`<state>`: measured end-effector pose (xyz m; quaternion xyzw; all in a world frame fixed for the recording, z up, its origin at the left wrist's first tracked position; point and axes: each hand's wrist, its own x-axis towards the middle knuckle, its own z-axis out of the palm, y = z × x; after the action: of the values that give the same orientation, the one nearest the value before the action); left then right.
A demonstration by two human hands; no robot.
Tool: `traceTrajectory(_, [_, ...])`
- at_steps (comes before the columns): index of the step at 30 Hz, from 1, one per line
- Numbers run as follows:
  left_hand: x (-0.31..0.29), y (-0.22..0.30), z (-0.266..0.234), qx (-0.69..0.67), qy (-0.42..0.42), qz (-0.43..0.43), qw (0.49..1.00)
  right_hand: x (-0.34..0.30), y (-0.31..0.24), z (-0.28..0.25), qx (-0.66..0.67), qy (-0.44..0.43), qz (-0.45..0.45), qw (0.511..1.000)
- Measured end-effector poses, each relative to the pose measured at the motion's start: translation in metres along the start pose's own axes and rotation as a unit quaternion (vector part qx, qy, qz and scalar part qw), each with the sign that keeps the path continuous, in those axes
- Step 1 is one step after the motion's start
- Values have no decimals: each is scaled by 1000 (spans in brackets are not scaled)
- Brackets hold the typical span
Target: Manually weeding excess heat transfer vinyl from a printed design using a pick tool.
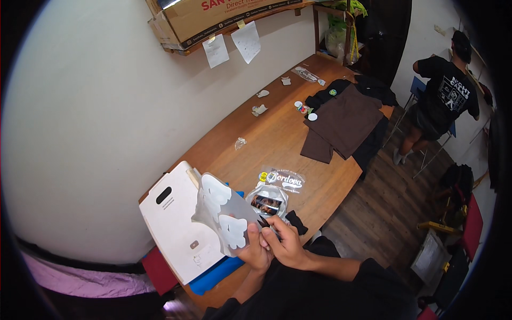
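A translucent film sheet (212, 216) with several white rounded shapes printed on it is held up in front of me, its lower edge curved. My left hand (257, 252) pinches it near its right side, thumb on top. Against that same side, my right hand (288, 246) is closed round dark scissors (263, 222); only the black blades show and the handles are hidden in the fingers. Both hands are close together. Below the sheet lies a white board (176, 224) with a dark oval slot, on a blue item (213, 276).
On the wooden table (213, 154) lie film cut-outs (260, 110), a clear lettered transfer (290, 181), a plastic-wrapped item (269, 202) and folded brown cloth (344, 122). A cardboard box (213, 18) sits on a shelf above. A person in black (450, 96) stands at the far right.
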<state>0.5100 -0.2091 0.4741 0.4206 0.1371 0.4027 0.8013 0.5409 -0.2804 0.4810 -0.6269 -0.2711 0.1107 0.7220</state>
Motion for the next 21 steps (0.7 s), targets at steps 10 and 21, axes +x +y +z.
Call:
traceTrajectory(10, [5, 4, -3, 15, -19, -7, 1000, 3, 2, 0, 23, -13, 15, 1000])
traceTrajectory(21, [8, 6, -4, 54, 0, -15, 998, 6, 3, -1, -1, -4, 9, 1000])
